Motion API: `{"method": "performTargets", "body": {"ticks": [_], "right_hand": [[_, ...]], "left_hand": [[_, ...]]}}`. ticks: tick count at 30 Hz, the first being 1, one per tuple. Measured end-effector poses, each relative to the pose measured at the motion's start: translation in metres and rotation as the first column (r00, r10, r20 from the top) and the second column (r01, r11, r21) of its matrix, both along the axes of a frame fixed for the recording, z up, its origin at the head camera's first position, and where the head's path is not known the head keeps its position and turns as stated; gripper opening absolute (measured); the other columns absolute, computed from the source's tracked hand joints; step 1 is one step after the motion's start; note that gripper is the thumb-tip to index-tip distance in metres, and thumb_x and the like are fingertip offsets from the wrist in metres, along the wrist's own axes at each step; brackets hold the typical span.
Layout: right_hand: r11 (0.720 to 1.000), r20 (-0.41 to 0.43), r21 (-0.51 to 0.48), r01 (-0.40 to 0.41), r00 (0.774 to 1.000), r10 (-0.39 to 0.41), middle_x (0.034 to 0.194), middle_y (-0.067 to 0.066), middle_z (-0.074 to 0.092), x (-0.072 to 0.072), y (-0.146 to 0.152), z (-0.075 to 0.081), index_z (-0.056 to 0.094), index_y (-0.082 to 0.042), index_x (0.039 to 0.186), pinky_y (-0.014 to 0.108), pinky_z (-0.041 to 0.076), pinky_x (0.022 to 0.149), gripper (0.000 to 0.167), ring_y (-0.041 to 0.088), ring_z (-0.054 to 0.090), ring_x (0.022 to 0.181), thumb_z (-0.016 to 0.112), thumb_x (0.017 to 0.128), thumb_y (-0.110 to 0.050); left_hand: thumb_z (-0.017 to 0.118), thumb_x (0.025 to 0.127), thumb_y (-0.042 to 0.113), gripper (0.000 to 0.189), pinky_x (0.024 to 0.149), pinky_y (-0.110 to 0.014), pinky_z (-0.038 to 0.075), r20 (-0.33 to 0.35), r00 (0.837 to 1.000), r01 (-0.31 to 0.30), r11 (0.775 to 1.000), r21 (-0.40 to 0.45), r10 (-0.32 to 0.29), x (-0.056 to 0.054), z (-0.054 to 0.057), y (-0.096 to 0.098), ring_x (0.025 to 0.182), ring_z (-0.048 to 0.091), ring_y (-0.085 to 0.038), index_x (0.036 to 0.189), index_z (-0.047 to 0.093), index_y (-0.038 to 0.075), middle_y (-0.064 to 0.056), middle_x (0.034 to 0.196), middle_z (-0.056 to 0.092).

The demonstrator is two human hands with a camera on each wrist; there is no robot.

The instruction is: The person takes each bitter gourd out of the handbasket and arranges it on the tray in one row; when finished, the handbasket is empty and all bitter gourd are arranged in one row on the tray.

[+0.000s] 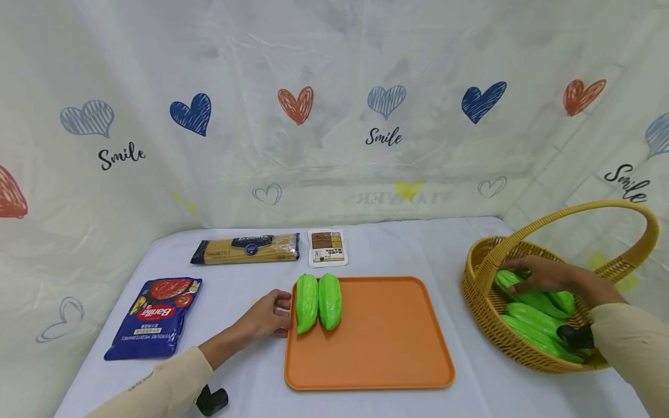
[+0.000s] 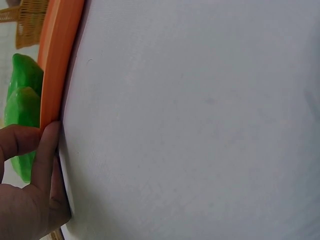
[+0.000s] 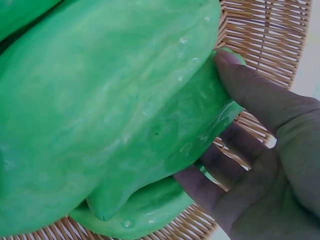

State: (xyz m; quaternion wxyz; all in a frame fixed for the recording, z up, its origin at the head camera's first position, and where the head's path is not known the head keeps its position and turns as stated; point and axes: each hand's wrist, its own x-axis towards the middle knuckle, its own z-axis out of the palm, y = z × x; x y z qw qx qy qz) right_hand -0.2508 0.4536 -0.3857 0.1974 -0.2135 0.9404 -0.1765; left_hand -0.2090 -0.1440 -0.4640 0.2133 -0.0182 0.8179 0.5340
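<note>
On the left of an orange tray lie two bright green, ribbed gourds, side by side. My left hand pinches the tray's left rim; in the left wrist view, the thumb and fingers meet around the orange edge. To the right, a wicker basket with a tall handle holds several more of these gourds. My right hand reaches inside it and grips one gourd. The right wrist view shows the thumb on top of that gourd and fingers beneath, with a larger gourd in front.
A spaghetti pack and a small brown-and-white packet lie behind the tray. A blue Barilla pouch is at the left. White cloth covers the table, and a heart-printed curtain hangs behind it.
</note>
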Motion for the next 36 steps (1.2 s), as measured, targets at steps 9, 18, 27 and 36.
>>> {"method": "performTargets", "body": {"ticks": [9, 18, 27, 36], "right_hand": [[0.999, -0.054, -0.007, 0.048, 0.997, -0.049, 0.140, 0.036, 0.050, 0.003, 0.003, 0.010, 0.050, 0.010, 0.140, 0.030, 0.056, 0.086, 0.061, 0.056, 0.048, 0.125, 0.070, 0.093, -0.024], [0.991, -0.075, -0.033, 0.128, 0.989, -0.130, 0.146, 0.042, 0.037, 0.011, -0.001, 0.030, 0.043, 0.009, 0.146, 0.056, 0.056, 0.089, 0.064, 0.062, 0.043, 0.127, 0.064, 0.097, -0.027], [0.976, -0.036, -0.101, 0.195, 0.979, -0.199, 0.137, 0.040, 0.048, 0.021, -0.007, 0.035, 0.036, 0.009, 0.148, 0.038, 0.060, 0.073, 0.066, 0.055, 0.051, 0.122, 0.058, 0.101, -0.030], [0.976, 0.002, -0.112, 0.187, 0.982, -0.188, 0.144, 0.041, 0.040, 0.038, -0.023, 0.046, 0.028, 0.009, 0.152, 0.034, 0.060, 0.074, 0.069, 0.057, 0.046, 0.127, 0.053, 0.103, -0.033]], "left_hand": [[0.071, 0.076, -0.004, 0.066, 0.070, -0.035, 0.064, 0.002, 1.000, -0.002, 1.000, 0.025, 0.002, 0.000, -0.003, 0.000, 0.099, 0.061, -0.023, 0.138, 0.048, -0.001, -0.014, 0.120, 0.055], [0.072, 0.077, -0.003, 0.066, 0.071, -0.035, 0.064, -0.007, 1.000, 0.001, 1.000, 0.015, -0.001, -0.001, -0.003, 0.000, 0.099, 0.061, -0.022, 0.138, 0.048, 0.000, -0.013, 0.120, 0.055], [0.072, 0.077, -0.003, 0.066, 0.071, -0.035, 0.064, -0.016, 1.000, 0.004, 1.000, 0.017, -0.004, 0.001, -0.002, 0.000, 0.100, 0.061, -0.023, 0.138, 0.047, -0.001, -0.015, 0.121, 0.055], [0.070, 0.076, -0.003, 0.068, 0.071, -0.036, 0.064, -0.026, 1.000, 0.006, 0.999, 0.038, -0.005, 0.002, -0.002, -0.001, 0.099, 0.062, -0.023, 0.139, 0.046, -0.004, -0.017, 0.122, 0.055]]}}
